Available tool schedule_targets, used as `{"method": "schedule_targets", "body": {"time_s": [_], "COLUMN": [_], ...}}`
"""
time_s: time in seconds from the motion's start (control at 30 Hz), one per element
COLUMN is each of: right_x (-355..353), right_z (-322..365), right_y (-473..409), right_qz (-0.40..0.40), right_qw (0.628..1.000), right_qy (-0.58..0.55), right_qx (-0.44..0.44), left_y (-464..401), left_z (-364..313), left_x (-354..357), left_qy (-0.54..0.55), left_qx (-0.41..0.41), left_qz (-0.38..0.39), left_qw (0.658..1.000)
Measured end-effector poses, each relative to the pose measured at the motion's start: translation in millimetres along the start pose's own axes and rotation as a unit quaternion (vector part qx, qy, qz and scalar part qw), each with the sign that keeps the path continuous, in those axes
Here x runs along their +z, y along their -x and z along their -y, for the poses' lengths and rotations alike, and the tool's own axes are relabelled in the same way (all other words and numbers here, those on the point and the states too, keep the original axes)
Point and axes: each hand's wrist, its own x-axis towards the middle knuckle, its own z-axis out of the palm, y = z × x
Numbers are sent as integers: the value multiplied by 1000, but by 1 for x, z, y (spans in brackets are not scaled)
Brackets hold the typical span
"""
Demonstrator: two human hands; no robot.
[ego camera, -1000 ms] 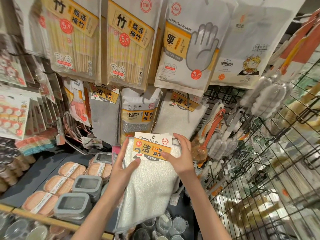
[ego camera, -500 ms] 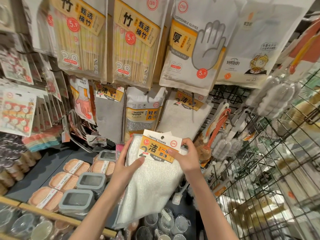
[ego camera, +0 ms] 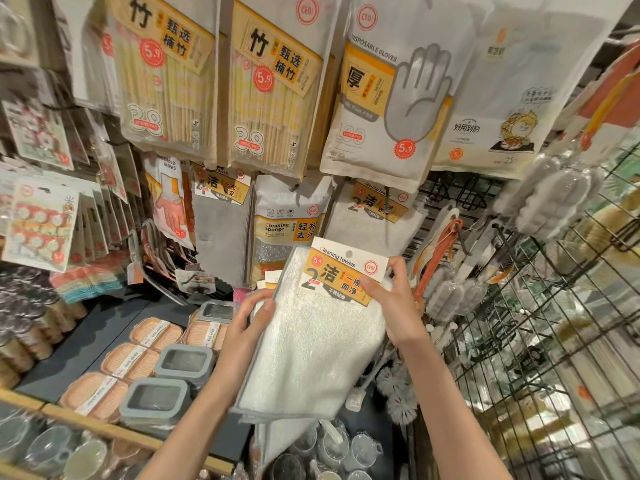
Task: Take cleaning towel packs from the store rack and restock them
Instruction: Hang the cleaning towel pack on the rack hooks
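Here both hands, left hand (ego camera: 254, 318) and right hand (ego camera: 393, 306), clasp the towel pack (ego camera: 311, 344)

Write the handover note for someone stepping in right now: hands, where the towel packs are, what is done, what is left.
Left hand: grips the left edge of the white cleaning towel pack with the orange header card.
Right hand: pinches that card's right end.
A matching white towel pack hangs on the rack behind; more card corners show behind the held pack.
Done: one pack is off the rack, in hand.
Left: hang it through its card hole, then the rest.
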Motion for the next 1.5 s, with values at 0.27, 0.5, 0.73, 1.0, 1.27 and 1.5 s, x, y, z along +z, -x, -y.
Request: {"method": "schedule_targets", "body": {"time_s": [0.27,0.5,0.73,1.0,1.27,1.5], "right_x": [-13,-11,-16,-24,-26,-28], "right_z": [14,15,27,41,37,27], "right_y": [-6,-17,-33,-50,-52,-52], "right_qz": [-48,-117,-164,-209,-239,-254], "right_qw": [994,984,976,968,960,955], "right_qy": [71,110,110,82,91,119], "right_qx": [-63,-75,-88,-112,-111,-95], "left_y": [0,-2,-5,-9,-6,-4], "left_z": [1,2,7,8,7,8], "left_x": [7,2,0,-2,0,0], "left_qy": [7,10,37,51,32,34], "left_qx": [33,26,29,26,30,28], "left_qz": [-28,-38,-52,-48,-48,-47], "left_qw": [999,999,998,997,998,998]}}
